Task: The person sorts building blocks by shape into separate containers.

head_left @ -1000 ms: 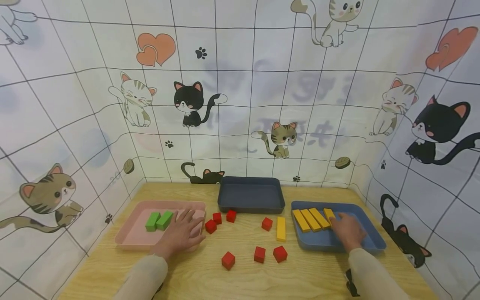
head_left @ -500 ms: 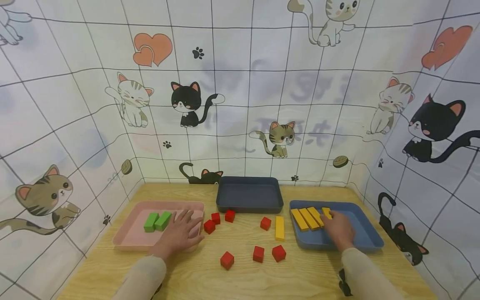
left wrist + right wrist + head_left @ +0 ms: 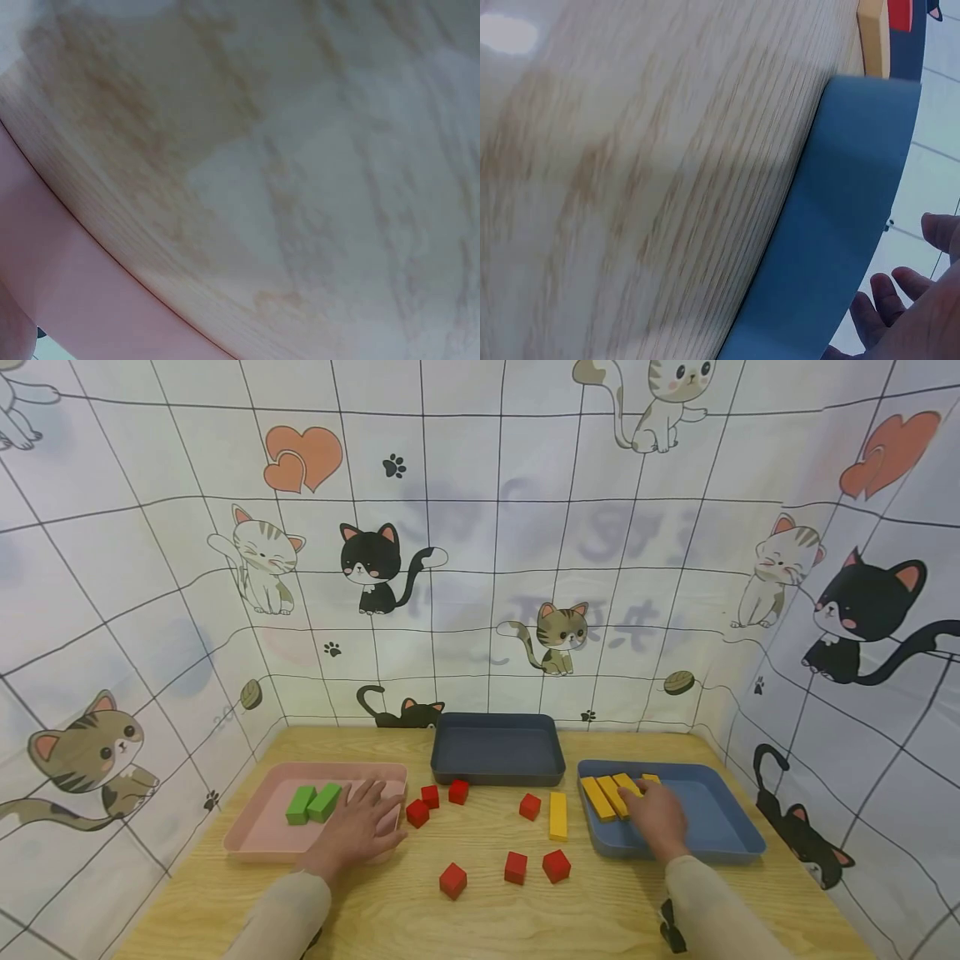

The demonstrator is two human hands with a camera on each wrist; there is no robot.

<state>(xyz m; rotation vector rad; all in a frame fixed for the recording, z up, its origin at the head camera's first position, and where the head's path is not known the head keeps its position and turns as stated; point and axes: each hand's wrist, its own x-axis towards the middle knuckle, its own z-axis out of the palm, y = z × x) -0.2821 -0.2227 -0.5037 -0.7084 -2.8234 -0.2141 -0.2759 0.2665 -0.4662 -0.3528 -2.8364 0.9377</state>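
My left hand (image 3: 356, 822) is spread flat above the right edge of the pink tray (image 3: 251, 831), beside two green blocks (image 3: 324, 802) lying in it. Inside the blue tray (image 3: 720, 814), my right hand (image 3: 660, 818) reaches over a row of several yellow bars (image 3: 597, 798). Its fingertips touch or hover just over one of the bars, partly hiding the ones at the row's right. Fingers (image 3: 889, 300) of that hand show apart above the tray wall in the right wrist view. A slip of the left hand (image 3: 13, 330) shows in the left wrist view.
Several red cubes (image 3: 515, 867) lie scattered on the wooden table (image 3: 405, 914) between the trays. One yellow bar (image 3: 558, 816) lies outside, left of the blue tray. A dark grey tray (image 3: 498, 778) stands at the back, before a cat-patterned cloth wall (image 3: 465, 652).
My right hand has shifted left along the row of yellow bars, from the rightmost bar towards the middle ones. The bars stay in place. My left hand has not moved.
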